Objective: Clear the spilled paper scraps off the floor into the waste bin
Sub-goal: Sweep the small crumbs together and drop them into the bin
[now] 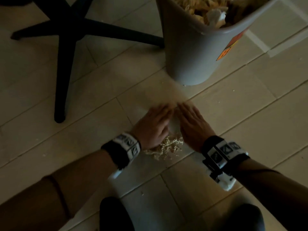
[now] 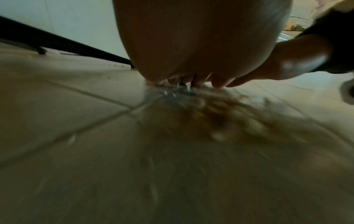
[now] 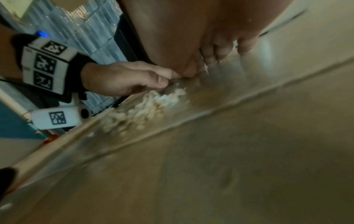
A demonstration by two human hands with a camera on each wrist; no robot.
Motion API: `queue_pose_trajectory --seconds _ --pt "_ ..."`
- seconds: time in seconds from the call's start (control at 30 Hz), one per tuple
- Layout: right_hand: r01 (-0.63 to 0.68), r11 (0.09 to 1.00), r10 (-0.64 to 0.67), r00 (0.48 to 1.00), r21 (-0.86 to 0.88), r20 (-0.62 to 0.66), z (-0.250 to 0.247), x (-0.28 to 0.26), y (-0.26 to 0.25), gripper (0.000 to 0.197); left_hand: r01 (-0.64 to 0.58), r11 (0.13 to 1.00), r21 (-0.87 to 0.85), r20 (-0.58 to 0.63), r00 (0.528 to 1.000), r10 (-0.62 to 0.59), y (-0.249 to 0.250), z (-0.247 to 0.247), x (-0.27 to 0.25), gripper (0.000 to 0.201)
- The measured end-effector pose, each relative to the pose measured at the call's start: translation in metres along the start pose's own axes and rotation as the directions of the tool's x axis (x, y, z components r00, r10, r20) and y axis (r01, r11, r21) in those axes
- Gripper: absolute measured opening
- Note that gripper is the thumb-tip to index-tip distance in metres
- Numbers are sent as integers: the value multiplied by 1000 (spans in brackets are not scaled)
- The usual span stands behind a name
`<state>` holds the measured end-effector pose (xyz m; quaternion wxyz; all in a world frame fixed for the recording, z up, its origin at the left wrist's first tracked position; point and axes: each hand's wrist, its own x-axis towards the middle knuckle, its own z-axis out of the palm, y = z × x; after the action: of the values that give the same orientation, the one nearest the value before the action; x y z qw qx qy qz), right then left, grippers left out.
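Observation:
Both my hands lie low on the tiled floor, fingers straight and angled inward so the fingertips nearly meet. The left hand (image 1: 154, 124) and right hand (image 1: 192, 120) enclose a wedge of floor. A pile of pale shredded paper scraps (image 1: 166, 147) lies between my wrists, and a blurred smear of more scraps (image 1: 171, 93) spreads beyond the fingertips toward the bin's base. The grey waste bin (image 1: 191, 60) stands just beyond, filled with scraps near its rim. In the right wrist view the left hand (image 3: 124, 78) touches the scraps (image 3: 153, 104). The left wrist view shows blurred scraps (image 2: 220, 119) under my left hand (image 2: 191, 45).
A black star-shaped chair base (image 1: 66, 34) stands on the floor at the left, one leg reaching behind the bin. My dark knees (image 1: 116, 215) sit at the bottom edge. Small scrap crumbs dot the tiles (image 1: 50, 104) around the hands.

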<state>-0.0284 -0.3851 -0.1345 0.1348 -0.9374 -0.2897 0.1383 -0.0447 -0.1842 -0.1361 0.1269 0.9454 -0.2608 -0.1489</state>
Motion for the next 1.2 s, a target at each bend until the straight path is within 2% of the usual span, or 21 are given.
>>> queue_pose_trajectory --seconds 0.1,0.17,0.2,0.27,0.33,0.37,0.4,0.5,0.67,0.73,0.77,0.87,0.93,1.03,1.1,1.13,1.17,1.2 --pt "65 994 -68 997 89 31 9 -25 -11 64 38 989 -144 -4 999 -38 19 9 -36 57" --pt "-1 990 1 1000 140 -3 3 -33 -10 53 138 964 -229 -93 982 -162 17 1 -54 52" --pt "-53 985 61 997 164 -44 -2 -35 -7 49 203 947 -250 -151 958 -245 14 -4 -63 49" --pt "-167 967 192 974 192 -119 -9 -34 5 41 395 866 -306 -229 853 -470 7 -11 -79 43" --pt "-252 953 273 954 168 -120 -16 -32 15 42 584 739 -336 -163 737 -656 5 -11 -91 43" --pt "-271 952 287 952 141 -104 -16 -31 16 42 636 697 -332 -125 703 -700 7 -8 -93 45" --pt "-278 955 287 954 108 -89 -16 -31 15 41 654 680 -331 -108 690 -716 11 -4 -93 46" --pt "-265 964 265 964 28 -31 -13 -38 -7 41 610 708 -357 -109 725 -680 32 6 -82 51" --pt "-191 979 180 973 68 142 -4 -55 -50 46 438 803 -404 -80 857 -508 75 18 -70 49" --pt "-191 972 160 964 133 213 -4 -60 -61 46 398 781 -482 -57 875 -481 78 15 -72 49" --pt "-210 963 170 959 167 226 -6 -62 -63 47 405 752 -520 -50 865 -500 77 10 -74 52" --pt "-301 924 252 943 236 217 -13 -62 -57 47 473 708 -525 -116 784 -610 57 -7 -91 52" --pt "-360 899 311 926 250 215 -18 -60 -47 45 567 663 -489 -140 699 -701 38 -14 -109 40" --pt "-404 868 336 907 289 255 -21 -59 -42 43 714 499 -491 -64 542 -838 17 -7 -137 35" --pt "-420 835 330 900 355 285 -20 -59 -49 40 750 387 -536 3 460 -888 19 2 -147 32" --pt "-425 816 323 898 392 299 -19 -59 -55 38 742 354 -569 20 443 -896 24 6 -148 30" --pt "-428 799 313 895 422 317 -17 -59 -62 37 726 344 -596 25 445 -895 32 10 -145 28" --pt "-435 786 299 890 440 344 -14 -59 -69 37 697 358 -622 13 466 -885 41 15 -139 27"
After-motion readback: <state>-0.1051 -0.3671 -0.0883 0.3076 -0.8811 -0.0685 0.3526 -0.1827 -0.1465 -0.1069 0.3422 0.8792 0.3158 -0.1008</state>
